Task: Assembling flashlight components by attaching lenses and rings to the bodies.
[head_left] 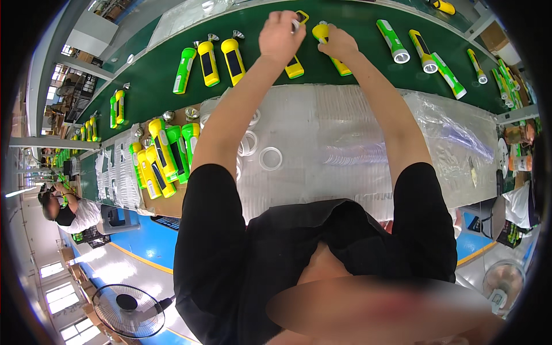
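My right hand (340, 43) grasps one yellow flashlight (342, 68) beneath it; one black-panelled flashlight (295, 71) lies near my left hand (280, 37), whose grip I can't tell.

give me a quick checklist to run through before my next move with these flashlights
1. Right hand touching a yellow flashlight: ok.
2. Left hand gripping securely: cannot tell, its fingers hide too much.
3. White ring resting on the clear plastic: ok.
4. Heaped flashlights at left kept apart: not ok, they overlap.
5. Green-and-white flashlight beyond the right hand free of both hands: ok.
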Demonstrator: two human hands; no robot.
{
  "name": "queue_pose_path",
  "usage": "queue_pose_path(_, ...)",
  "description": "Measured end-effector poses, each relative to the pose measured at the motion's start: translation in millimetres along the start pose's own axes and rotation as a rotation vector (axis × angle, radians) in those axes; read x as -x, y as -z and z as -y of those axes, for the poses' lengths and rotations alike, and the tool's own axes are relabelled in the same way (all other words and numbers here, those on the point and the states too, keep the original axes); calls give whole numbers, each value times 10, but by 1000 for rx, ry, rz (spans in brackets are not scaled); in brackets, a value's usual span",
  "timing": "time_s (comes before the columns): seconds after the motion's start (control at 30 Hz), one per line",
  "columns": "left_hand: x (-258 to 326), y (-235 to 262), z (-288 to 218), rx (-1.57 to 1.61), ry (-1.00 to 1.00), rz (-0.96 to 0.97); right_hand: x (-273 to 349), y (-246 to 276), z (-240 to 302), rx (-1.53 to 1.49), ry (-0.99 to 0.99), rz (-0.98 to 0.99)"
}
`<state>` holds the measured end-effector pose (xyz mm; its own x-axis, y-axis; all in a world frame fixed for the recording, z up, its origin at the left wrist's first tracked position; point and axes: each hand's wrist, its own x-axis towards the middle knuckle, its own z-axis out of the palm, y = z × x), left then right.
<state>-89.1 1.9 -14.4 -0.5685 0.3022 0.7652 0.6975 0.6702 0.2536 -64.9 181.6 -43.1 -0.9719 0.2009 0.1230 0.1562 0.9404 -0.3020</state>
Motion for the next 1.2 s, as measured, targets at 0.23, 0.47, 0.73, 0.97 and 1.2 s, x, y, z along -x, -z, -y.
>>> queue_pose_path(0.23,217,-134,-190,59,73,387,476,443,-354,-217,-44,-57)
queue_pose_path(0.47,576,495,-867,1612,1021,657,1831,964,113,-384,99,-153)
queue_pose_path(0.73,1167,1327,-1194,1700,1203,360,2903,821,451,-480,279,-232)
queue_pose_path(0.97,1657,2059,-1328,1153,352,376,3581,666,877,-1279,89,392)
queue_pose_path(1.2,1971,2105,-1446,827,-191,404,3818,445,894,-1506,72,519)
